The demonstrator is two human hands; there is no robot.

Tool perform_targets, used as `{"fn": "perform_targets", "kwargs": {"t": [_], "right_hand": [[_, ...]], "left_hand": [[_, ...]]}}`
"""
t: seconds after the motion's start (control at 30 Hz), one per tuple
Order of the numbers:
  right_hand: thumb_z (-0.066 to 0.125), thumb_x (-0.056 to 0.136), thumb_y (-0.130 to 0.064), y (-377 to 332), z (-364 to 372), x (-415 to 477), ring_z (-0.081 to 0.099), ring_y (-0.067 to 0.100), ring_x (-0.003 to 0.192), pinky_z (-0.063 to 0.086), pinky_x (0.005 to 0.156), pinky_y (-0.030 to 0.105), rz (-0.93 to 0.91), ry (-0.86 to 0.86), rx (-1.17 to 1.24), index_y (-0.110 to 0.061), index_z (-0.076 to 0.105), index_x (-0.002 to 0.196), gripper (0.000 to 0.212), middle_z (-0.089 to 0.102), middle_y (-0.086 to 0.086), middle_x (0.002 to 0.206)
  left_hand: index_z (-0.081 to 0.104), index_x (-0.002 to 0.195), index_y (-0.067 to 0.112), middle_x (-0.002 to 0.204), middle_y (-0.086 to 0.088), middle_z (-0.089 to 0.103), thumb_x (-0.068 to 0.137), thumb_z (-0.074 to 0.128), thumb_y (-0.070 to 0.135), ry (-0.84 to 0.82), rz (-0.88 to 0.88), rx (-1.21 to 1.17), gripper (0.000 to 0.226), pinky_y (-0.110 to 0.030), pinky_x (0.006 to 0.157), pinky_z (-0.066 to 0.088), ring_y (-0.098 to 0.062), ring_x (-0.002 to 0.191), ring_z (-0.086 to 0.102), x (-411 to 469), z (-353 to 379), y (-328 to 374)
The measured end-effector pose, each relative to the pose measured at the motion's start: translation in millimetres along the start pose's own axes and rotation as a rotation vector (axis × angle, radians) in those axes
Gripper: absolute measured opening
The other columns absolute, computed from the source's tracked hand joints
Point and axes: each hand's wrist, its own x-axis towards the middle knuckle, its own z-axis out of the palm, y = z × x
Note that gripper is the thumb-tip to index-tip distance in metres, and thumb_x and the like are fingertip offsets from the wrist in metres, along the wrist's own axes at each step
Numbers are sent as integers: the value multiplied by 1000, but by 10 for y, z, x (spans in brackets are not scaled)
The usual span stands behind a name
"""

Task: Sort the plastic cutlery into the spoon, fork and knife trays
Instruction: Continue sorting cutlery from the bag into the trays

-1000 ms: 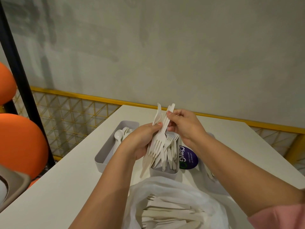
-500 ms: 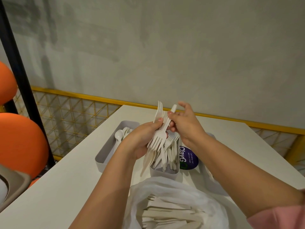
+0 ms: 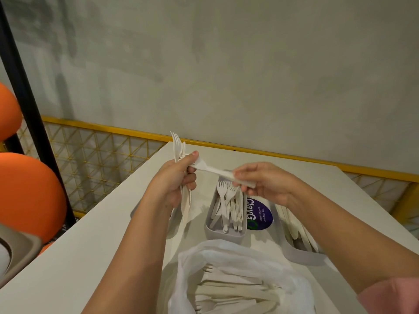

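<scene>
Near edge of the white surface [image 3: 90, 245]: a thin white plastic bag [image 3: 229, 257], mouth open, unsorted white cutlery [image 3: 231, 291] heaped inside, with at least one fork head showing. Past the bag are three grey trays side by side, running lengthwise toward the far edge. The left tray [image 3: 134, 214] is mostly hidden behind the left forearm, contents not visible. The middle tray [image 3: 223, 233] holds forks, tines pointing to the far edge. The right tray [image 3: 302, 257], nearest the right edge, holds long flat pieces that look like knives, partly covered by the right forearm. A purple round "ClayGo" label [image 3: 260, 214] lies on the surface between the middle and right trays. Above the trays, the left hand [image 3: 174, 182] is clenched round a bundle of cutlery [image 3: 177, 146], fork tines sticking up past the thumb, handles hanging below the fist. The right hand [image 3: 265, 180] pinches the handle end of a single utensil [image 3: 215, 170] that looks like a fork, lying roughly level above the middle tray's far end, its head against the left thumb. Far edge: yellow mesh rail [image 3: 95, 152], grey wall behind. Off the left edge: black post [image 3: 27, 105], orange round shapes [image 3: 29, 196].
</scene>
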Motion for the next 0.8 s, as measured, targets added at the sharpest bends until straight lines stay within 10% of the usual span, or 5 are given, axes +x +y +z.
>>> {"fn": "perform_targets", "kwargs": {"t": [0.1, 0.23, 0.43, 0.8], "right_hand": [[57, 87, -2, 46, 42, -53, 63, 9, 70, 52, 68, 21, 96, -238, -236, -9, 69, 102, 20, 69, 3, 77], [57, 88, -3, 104, 73, 30, 61, 21, 82, 48, 80, 33, 80, -117, -272, -6, 69, 97, 15, 68, 10, 86], [60, 88, -8, 296, 277, 165, 54, 14, 51, 46, 51, 19, 144, 250, -378, 2, 64, 93, 11, 60, 11, 77], [50, 91, 0, 569, 643, 361, 53, 17, 48, 42, 38, 22, 205, 353, -719, -4, 46, 91, 6, 51, 9, 70]], "left_hand": [[47, 68, 11, 47, 4, 36, 93, 54, 25, -8, 6, -10, 30, -15, 34, 29, -3, 29, 26, 20, -13, -16], [48, 78, 13, 58, 2, 33, 95, 50, 30, 58, -5, -56, 25, -14, 33, 30, -3, 28, 27, 28, 2, -18], [46, 78, 13, 62, 1, 34, 99, 40, 35, 87, -60, -181, 31, -13, 33, 31, -4, 27, 29, 35, 1, -11], [48, 80, 12, 62, 0, 35, 100, 39, 31, 37, -60, -185, 28, -15, 35, 32, -5, 30, 31, 37, -11, -9]]}}
